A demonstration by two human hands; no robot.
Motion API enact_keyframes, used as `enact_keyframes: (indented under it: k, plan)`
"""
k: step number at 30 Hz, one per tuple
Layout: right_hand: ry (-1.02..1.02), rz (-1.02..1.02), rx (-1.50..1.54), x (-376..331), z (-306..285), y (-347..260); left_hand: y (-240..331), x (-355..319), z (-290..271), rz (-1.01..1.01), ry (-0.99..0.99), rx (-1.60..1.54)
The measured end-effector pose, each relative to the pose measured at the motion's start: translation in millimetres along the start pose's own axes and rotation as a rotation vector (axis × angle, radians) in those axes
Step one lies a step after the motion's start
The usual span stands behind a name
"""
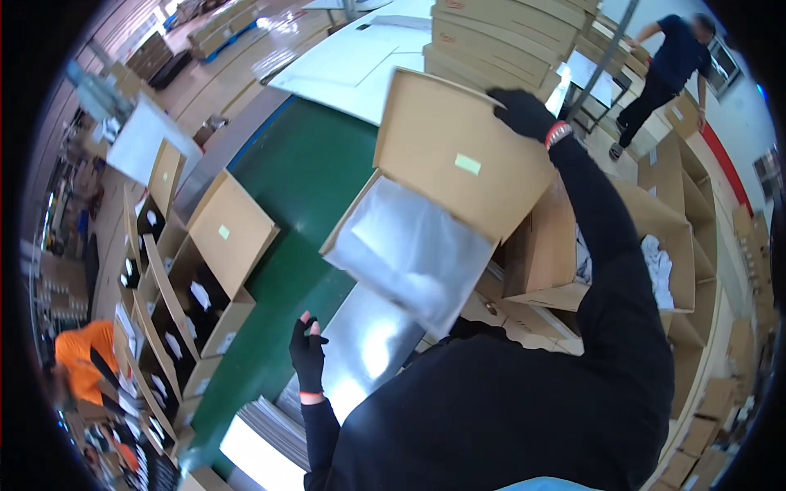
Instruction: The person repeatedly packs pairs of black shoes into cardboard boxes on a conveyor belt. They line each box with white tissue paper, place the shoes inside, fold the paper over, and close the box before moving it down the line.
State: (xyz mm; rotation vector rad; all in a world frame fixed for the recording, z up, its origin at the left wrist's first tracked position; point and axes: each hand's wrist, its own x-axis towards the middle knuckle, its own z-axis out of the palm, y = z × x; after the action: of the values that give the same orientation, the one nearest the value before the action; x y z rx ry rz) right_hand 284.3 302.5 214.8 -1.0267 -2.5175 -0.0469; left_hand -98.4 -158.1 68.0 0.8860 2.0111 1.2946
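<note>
A shallow brown cardboard box stands with its hinged lid (442, 123) raised, a pale green label stuck inside. Translucent whitish wrapping (409, 237) fills the box and hangs over its near edge. My right hand (524, 114), in a black glove, is closed on the lid's upper right edge. Lower left, my left hand (308, 352) is raised over the metal surface beside the green belt, gloved in black with bare fingertips showing. Its fingers are apart and nothing is in them. Whatever lies under the wrapping is hidden.
Open boxes (237, 319) with dark and white contents line the left side of the green belt (303, 164). A stack of flat sheets (270, 442) lies at the lower left. Large cartons (540, 245) stand to my right. One person (82, 360) works at left, another (671, 74) far right.
</note>
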Motion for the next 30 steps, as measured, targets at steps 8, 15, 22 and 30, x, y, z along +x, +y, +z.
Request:
enact_keyframes:
  k: [8,15,22,30]
  plan:
    - [-0.125,-0.026,-0.119,-53,-3,-99,-36,-9,33,-0.086,-0.158,-0.026]
    - [-0.369,-0.107,-0.132,-126,151,-84,-56,-17,62,-0.025,-0.362,0.112]
    - [-0.247,0.094,-0.213,-76,181,-78,-27,-5,77,0.132,-0.434,0.286]
    - [-0.247,0.174,-0.224,-57,188,-78,-49,-23,65,0.019,-0.403,0.281]
